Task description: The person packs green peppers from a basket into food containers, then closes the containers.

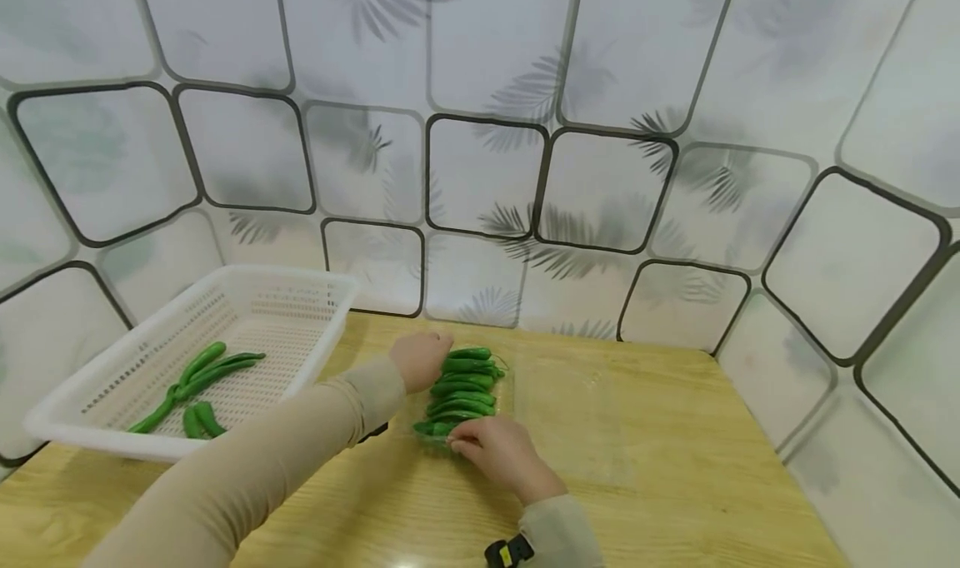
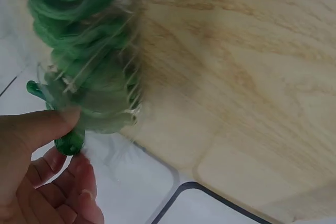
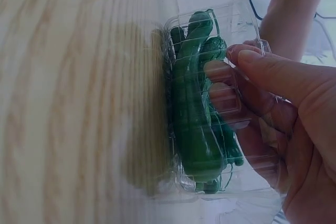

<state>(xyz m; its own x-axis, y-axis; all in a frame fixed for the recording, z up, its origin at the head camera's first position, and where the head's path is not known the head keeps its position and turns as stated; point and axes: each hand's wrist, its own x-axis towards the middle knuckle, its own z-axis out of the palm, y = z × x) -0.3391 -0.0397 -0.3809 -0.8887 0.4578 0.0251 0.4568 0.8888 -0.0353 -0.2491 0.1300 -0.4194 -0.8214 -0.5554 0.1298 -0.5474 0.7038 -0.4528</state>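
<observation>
A clear plastic box (image 3: 184, 187) on the table holds a row of green chili peppers (image 1: 462, 393), laid side by side. My left hand (image 1: 422, 360) is at the box's far end. In the left wrist view its thumb and fingers pinch a green chili pepper (image 2: 70, 142) at the end of the row. At the near end, my right hand (image 1: 498, 451) grips the box's clear rim between thumb and fingers. A large green chili pepper (image 3: 194, 108) shows through the plastic wall beside those fingertips.
A white slotted basket (image 1: 315, 360) stands at the left, with several green chili peppers (image 1: 197, 381) lying in it. To the right of the box a clear plastic lid (image 1: 573, 418) lies flat on the wooden table (image 1: 697, 468). A patterned wall (image 1: 480, 176) rises behind the table.
</observation>
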